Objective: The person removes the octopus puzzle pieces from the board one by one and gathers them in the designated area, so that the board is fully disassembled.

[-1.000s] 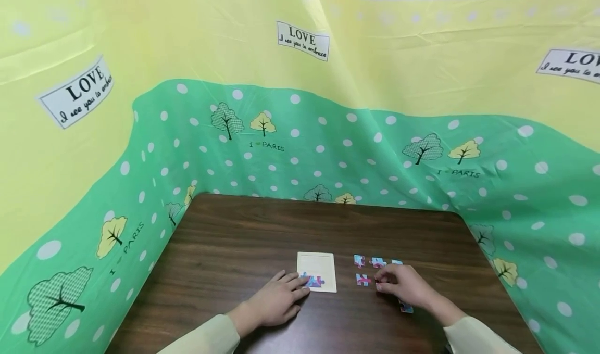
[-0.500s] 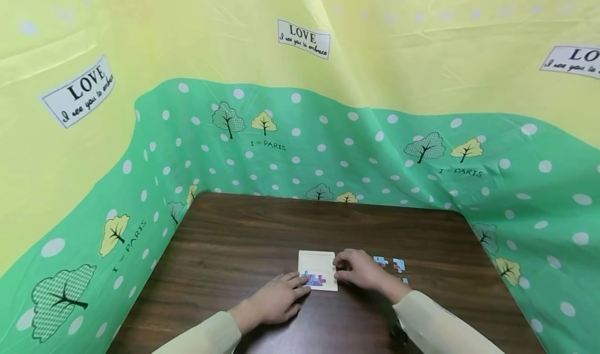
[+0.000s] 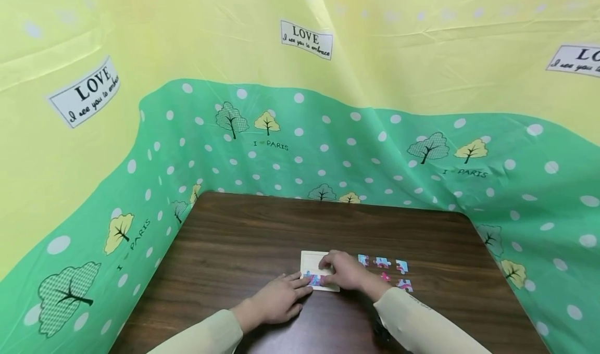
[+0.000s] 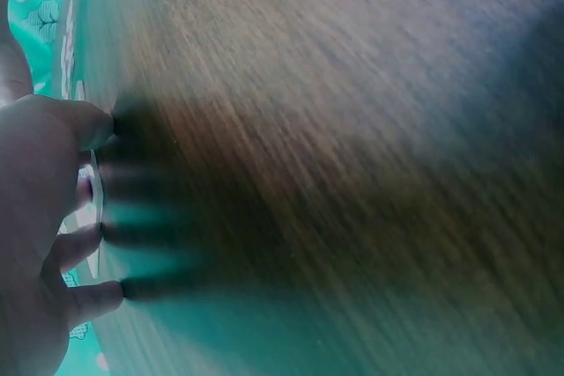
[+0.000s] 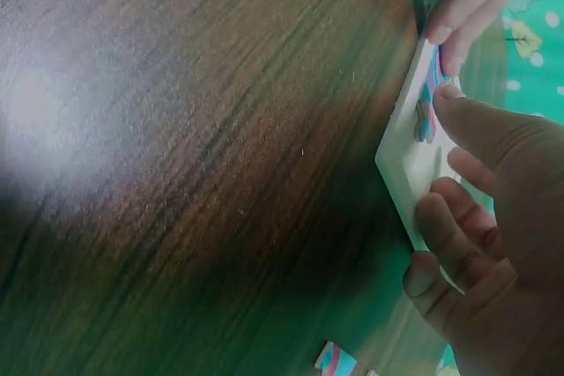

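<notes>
A pale shallow puzzle tray [image 3: 308, 260] lies on the table, with joined blue, pink and purple jigsaw pieces [image 3: 311, 279] along its near side. My left hand [image 3: 279, 298] rests flat at the tray's lower left corner, its fingertips touching the tray and the pieces. Over the tray's right half, my right hand [image 3: 347, 272] has curled fingers and a thumb at the right end of the row. In the right wrist view, the thumb meets a colourful jigsaw piece [image 5: 426, 125] there. The fingers cover much of that spot.
Several loose jigsaw pieces lie right of the tray, among them a blue one [image 3: 382, 262], another at the back right [image 3: 401, 266] and a blue-pink one [image 3: 404, 285]. The right forearm hides part of this area. A patterned curtain [image 3: 262, 172] surrounds the dark wooden table [image 3: 253, 229].
My right hand has moved left from the loose pieces, past the tray's right edge, and onto the row inside it. My left hand has stayed at the tray's corner.
</notes>
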Action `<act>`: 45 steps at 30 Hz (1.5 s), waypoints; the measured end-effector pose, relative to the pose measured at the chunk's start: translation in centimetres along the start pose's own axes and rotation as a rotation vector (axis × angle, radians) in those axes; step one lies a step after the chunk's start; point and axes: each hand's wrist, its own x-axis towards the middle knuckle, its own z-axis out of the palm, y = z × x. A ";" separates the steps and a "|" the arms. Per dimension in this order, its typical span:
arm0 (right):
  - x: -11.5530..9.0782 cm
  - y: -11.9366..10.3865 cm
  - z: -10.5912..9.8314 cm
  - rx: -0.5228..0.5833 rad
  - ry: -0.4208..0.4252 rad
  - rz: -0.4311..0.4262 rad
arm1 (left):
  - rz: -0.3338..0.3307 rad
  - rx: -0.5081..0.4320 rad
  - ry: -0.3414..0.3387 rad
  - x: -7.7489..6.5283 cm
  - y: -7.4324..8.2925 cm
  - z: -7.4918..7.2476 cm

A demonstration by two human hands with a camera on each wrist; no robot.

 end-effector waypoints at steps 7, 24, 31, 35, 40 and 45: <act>0.1 -0.3 0.2 -0.026 0.006 -0.009 | -0.008 -0.034 -0.008 0.1 -0.2 0.0; -1.2 -0.7 0.8 -0.027 0.028 -0.011 | -0.008 -0.064 0.000 -0.1 0.2 0.3; -1.3 -0.9 0.6 -0.019 0.022 -0.033 | -0.020 -0.064 -0.020 -0.1 0.0 0.3; -1.1 -1.1 0.6 -0.019 0.011 -0.035 | -0.020 -0.066 -0.020 -0.2 0.0 0.3; -0.9 -1.4 0.6 -0.028 -0.002 -0.035 | -0.015 -0.056 -0.007 -0.1 0.0 0.2; -0.8 -1.6 0.5 -0.046 0.000 -0.039 | -0.017 -0.056 -0.009 -0.1 0.1 0.3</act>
